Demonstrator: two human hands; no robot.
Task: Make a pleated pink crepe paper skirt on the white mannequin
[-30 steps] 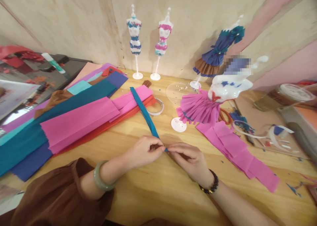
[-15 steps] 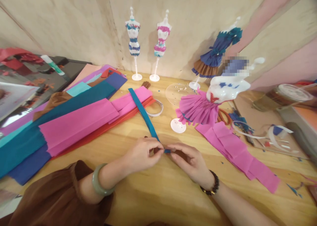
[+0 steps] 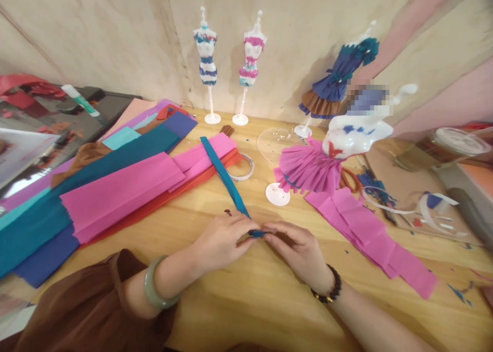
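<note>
A narrow teal crepe paper strip (image 3: 226, 178) runs from the pink paper down to my fingers, its near end folded small between them. My left hand (image 3: 223, 241), a pale green bangle on its wrist, pinches that end. From the other side my right hand (image 3: 298, 249), with a dark bead bracelet, pinches its tip. Just beyond the hands stands a small white dress form (image 3: 356, 136) in a pleated pink paper skirt (image 3: 304, 166). Pink crepe paper (image 3: 370, 239) trails on the table to the right of it.
Stacked crepe paper sheets (image 3: 123, 195) cover the left side. A tape roll (image 3: 243, 168) lies near the middle. Two bare-stand dress forms (image 3: 208, 59) (image 3: 253, 56) and a dressed one (image 3: 335, 82) stand by the wall. A lidded plastic cup (image 3: 442, 149) is at right.
My fingers have shifted slightly on the teal strip, and its end now looks more bunched between them. The strip's far part lies nearly as before. The camera view has moved a little.
</note>
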